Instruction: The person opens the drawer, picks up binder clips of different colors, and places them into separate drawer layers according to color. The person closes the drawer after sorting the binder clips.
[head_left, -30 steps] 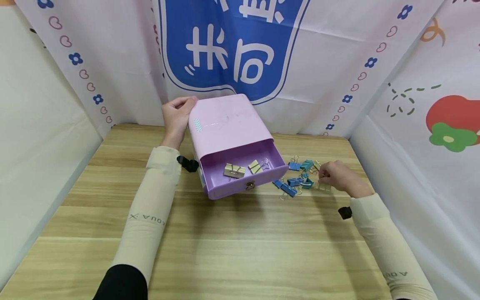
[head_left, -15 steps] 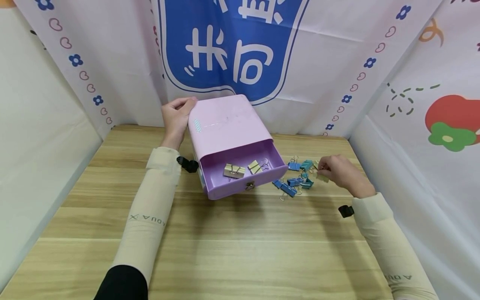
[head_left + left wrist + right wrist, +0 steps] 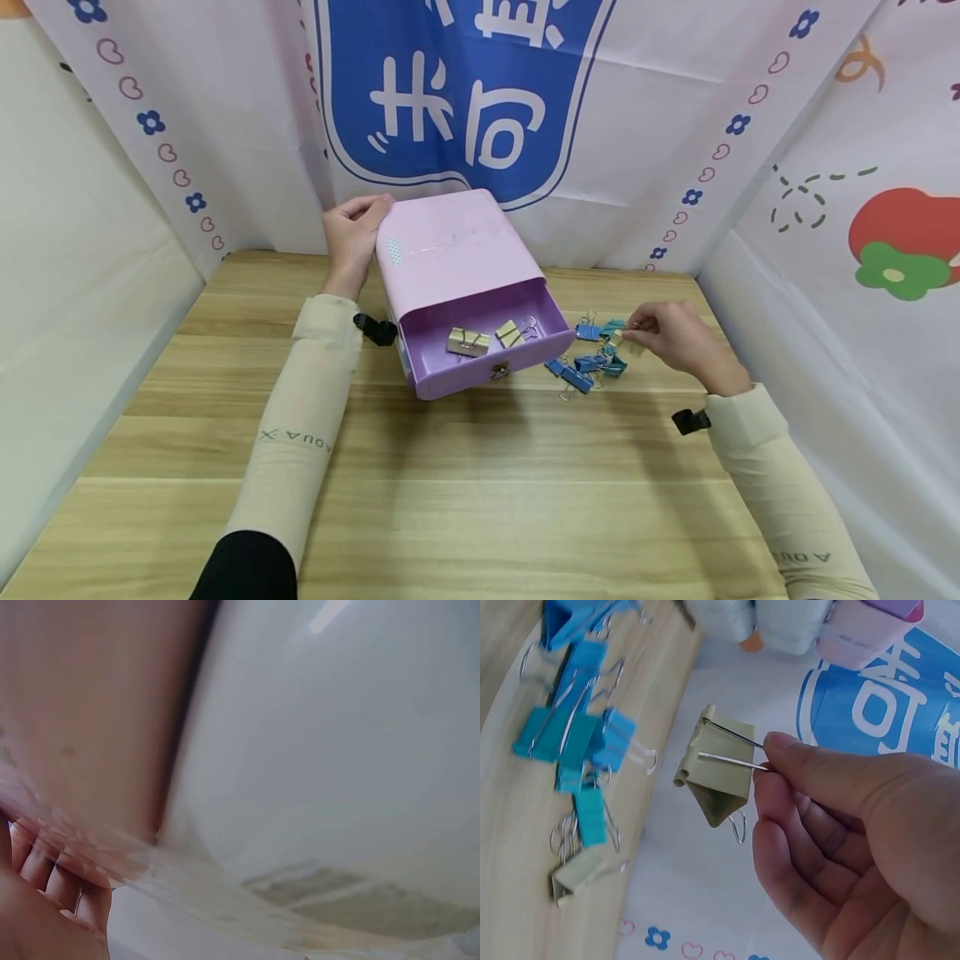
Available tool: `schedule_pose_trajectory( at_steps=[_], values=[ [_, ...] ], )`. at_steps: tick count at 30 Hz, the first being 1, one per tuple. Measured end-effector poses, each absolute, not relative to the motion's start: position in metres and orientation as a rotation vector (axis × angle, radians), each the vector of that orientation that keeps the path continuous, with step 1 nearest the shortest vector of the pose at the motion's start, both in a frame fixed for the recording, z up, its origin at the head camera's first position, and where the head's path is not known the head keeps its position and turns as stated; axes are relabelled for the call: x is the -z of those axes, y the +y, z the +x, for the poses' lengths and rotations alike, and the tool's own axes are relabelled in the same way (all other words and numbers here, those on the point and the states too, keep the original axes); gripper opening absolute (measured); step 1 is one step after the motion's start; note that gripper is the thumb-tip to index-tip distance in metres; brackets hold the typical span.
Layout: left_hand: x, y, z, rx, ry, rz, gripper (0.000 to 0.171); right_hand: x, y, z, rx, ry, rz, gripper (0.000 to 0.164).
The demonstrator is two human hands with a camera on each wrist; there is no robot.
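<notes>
Holding a cream binder clip (image 3: 718,769) by one wire handle, the person's right hand (image 3: 678,343) hangs just beside the loose clips. Grip there: thumb and index finger pinching the wire, clip body hanging free past the fingertips. Makes sense to me: wire is thin, easy to trap, and likely keeps fingers away from neighbouring clips. Second handle (image 3: 739,827) dangles loose.

Left hand (image 3: 352,242) is at the rear corner of the pink drawer unit (image 3: 457,237), grip curled round the edge. Probably bracing: the purple drawer (image 3: 450,382) is pulled out toward the person, so weight sits forward and the unit could shift or tip. Holding at the back also leaves the drawer mouth unobstructed.

Two cream clips (image 3: 468,342) lie apart inside that drawer, one near the middle, one toward the side nearest the pile. Blue clips (image 3: 576,379) and teal clips (image 3: 615,367) are bunched on the tabletop (image 3: 480,508), just beside the drawer, so reach is short. Another cream clip (image 3: 577,874) sits at the pile's edge.
</notes>
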State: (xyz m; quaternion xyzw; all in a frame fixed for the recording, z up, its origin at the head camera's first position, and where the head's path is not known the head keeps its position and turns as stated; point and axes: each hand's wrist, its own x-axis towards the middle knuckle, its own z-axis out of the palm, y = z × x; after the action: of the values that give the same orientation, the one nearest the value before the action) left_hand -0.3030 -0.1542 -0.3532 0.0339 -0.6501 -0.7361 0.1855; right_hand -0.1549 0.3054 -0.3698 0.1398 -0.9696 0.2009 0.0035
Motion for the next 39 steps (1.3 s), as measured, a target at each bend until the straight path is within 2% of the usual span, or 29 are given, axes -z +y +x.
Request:
schedule_pose_trajectory(
  at_steps=[8, 17, 28, 39],
  values=[
    [0.352, -0.154, -0.303, 2.092, -1.826, 0.090, 0.014, 0.365, 0.291, -0.151, -0.865, -2.985, 0.325, 0.010],
    [0.353, -0.154, -0.302, 2.078, -1.839, 0.111, 0.016, 0.342, 0.271, -0.146, -0.980, -2.883, 0.257, 0.015],
    [0.350, -0.155, -0.301, 2.081, -1.854, 0.123, 0.020, 0.302, 0.245, -0.137, -0.930, -2.791, 0.320, 0.016],
    [0.351, -0.155, -0.300, 2.092, -1.869, 0.128, 0.023, 0.278, 0.216, -0.128, -1.000, -2.811, 0.343, 0.011]
  ],
)
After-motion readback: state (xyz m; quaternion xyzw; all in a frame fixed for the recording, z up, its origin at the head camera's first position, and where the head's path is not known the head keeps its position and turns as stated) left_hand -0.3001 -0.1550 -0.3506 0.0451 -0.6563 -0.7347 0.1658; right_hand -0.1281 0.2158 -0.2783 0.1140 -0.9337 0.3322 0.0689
